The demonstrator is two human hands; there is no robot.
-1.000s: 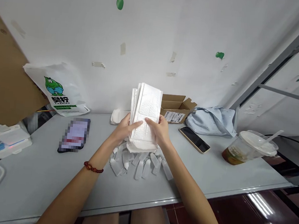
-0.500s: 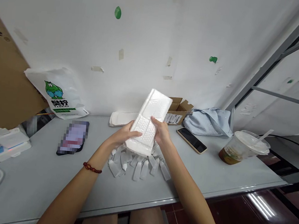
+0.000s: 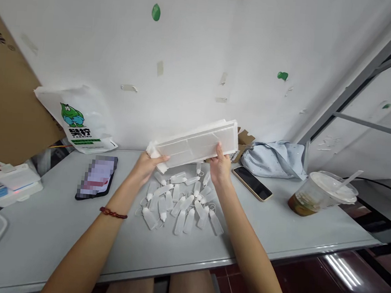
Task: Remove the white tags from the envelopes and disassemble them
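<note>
Both my hands grip a long white padded envelope (image 3: 195, 149), tilted with its right end higher, above the table. My left hand (image 3: 147, 167) is closed on its left end, thumb on the front face. My right hand (image 3: 221, 167) is closed on the lower right part, thumb also on the front. A second edge shows along its top; whether that is another envelope I cannot tell. Below lie several small translucent squeeze bottles (image 3: 180, 209) with white caps and thin loops, scattered in a loose pile on the grey table (image 3: 131, 255).
A phone with a blurred screen (image 3: 97, 177) lies at left, near a white charger (image 3: 17, 185) and a printed white bag (image 3: 81, 123). To the right are a dark phone (image 3: 252, 183), an open cardboard box (image 3: 246, 139), a light blue cloth (image 3: 273, 158) and a drink cup (image 3: 314, 193).
The padded envelope has swung from steeply upright to nearly level, lengthwise across my view. My hands have moved apart to its two ends. More of the bottles show beneath.
</note>
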